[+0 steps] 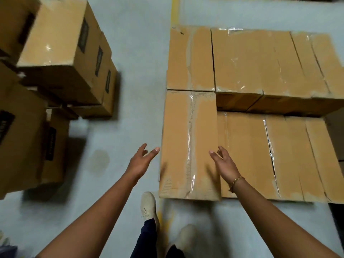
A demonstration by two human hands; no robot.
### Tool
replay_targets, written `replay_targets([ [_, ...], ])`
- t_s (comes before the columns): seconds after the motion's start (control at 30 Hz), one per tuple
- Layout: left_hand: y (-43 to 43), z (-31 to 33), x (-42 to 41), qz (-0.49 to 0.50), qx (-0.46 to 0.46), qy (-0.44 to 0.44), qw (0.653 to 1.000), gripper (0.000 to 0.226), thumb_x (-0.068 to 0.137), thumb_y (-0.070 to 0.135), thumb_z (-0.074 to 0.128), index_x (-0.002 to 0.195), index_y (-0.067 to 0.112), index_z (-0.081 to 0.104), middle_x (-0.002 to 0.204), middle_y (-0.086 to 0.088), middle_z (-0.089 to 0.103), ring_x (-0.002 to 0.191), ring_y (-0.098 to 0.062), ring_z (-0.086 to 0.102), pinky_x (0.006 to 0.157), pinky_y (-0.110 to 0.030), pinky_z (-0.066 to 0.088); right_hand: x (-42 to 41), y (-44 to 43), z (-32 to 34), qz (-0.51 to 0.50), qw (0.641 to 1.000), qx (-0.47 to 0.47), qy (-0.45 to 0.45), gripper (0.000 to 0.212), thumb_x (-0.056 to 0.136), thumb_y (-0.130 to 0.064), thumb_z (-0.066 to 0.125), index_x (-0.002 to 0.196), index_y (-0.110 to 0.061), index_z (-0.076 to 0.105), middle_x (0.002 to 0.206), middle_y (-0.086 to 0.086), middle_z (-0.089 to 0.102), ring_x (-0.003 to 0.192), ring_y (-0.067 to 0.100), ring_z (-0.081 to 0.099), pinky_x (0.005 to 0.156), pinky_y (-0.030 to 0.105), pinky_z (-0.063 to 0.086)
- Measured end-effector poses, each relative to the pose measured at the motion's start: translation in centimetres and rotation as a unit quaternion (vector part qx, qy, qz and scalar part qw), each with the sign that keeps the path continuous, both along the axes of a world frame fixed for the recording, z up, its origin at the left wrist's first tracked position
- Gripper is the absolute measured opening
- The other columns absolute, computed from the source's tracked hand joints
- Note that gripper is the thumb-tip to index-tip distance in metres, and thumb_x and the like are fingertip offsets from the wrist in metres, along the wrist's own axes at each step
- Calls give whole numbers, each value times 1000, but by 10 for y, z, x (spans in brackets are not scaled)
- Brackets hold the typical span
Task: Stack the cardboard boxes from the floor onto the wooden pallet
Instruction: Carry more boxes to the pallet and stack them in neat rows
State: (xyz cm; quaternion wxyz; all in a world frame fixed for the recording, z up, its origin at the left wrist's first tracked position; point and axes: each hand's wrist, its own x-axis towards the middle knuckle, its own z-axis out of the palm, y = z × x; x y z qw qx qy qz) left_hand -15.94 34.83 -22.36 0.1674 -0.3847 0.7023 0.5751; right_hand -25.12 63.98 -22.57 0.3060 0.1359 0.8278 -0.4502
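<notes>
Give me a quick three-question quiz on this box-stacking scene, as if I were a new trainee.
1. True or false: the left hand and right hand are gripping the nearest box.
2. Which wrist wears the bracelet? A. left B. right
3. Fill in: the painted floor line is ____.
Key: 1 false, both hands are open with relaxed fingers; 2 B; 3 yellow.
</notes>
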Motion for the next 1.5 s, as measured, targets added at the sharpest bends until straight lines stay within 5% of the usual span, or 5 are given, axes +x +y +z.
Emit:
replay_targets([
  [0.67, -176, 183, 163, 102, -38, 47, 993, 69, 99, 58, 56, 158, 24, 40, 160, -3, 43, 146, -25, 41, 111, -38, 34, 70, -211, 183, 170, 981, -74, 49, 69, 102, -45, 57, 160, -17, 32, 162, 6, 39, 147, 23, 39, 111, 30, 31],
  [0.93, -296, 189, 196, 106, -10, 69, 992, 118, 50, 101, 63, 148, 35, 53, 144, 6, 59, 132, -19, 57, 114, -50, 44, 89, -336, 206, 182, 977, -95, 50, 66, 103, -41, 57, 158, -14, 34, 161, 9, 39, 149, 24, 36, 116, 35, 30],
  [1.13, -365, 219, 183, 126, -24, 72, 989, 105, 61, 87, 62, 149, 30, 51, 141, 4, 59, 126, -18, 58, 110, -40, 45, 86, -415, 207, 208, 973, -101, 29, 65, 101, -46, 58, 157, -18, 38, 159, 4, 44, 147, 20, 40, 115, 36, 33],
  [1.23, -393, 219, 170, 144, -16, 76, 987, 71, 90, 64, 67, 149, 27, 50, 139, 0, 58, 121, -20, 59, 101, -34, 45, 74, -456, 204, 231, 966, -112, 6, 66, 101, -46, 59, 157, -20, 37, 159, 3, 43, 147, 19, 41, 117, 41, 34],
  [1.5, -468, 221, 156, 193, -54, 89, 976, 54, 95, 58, 63, 144, 38, 52, 138, 5, 55, 123, -20, 59, 110, -49, 47, 45, -575, 190, 315, 940, -125, -48, 64, 99, -49, 62, 154, -25, 41, 150, -1, 51, 138, 19, 49, 115, 43, 37],
])
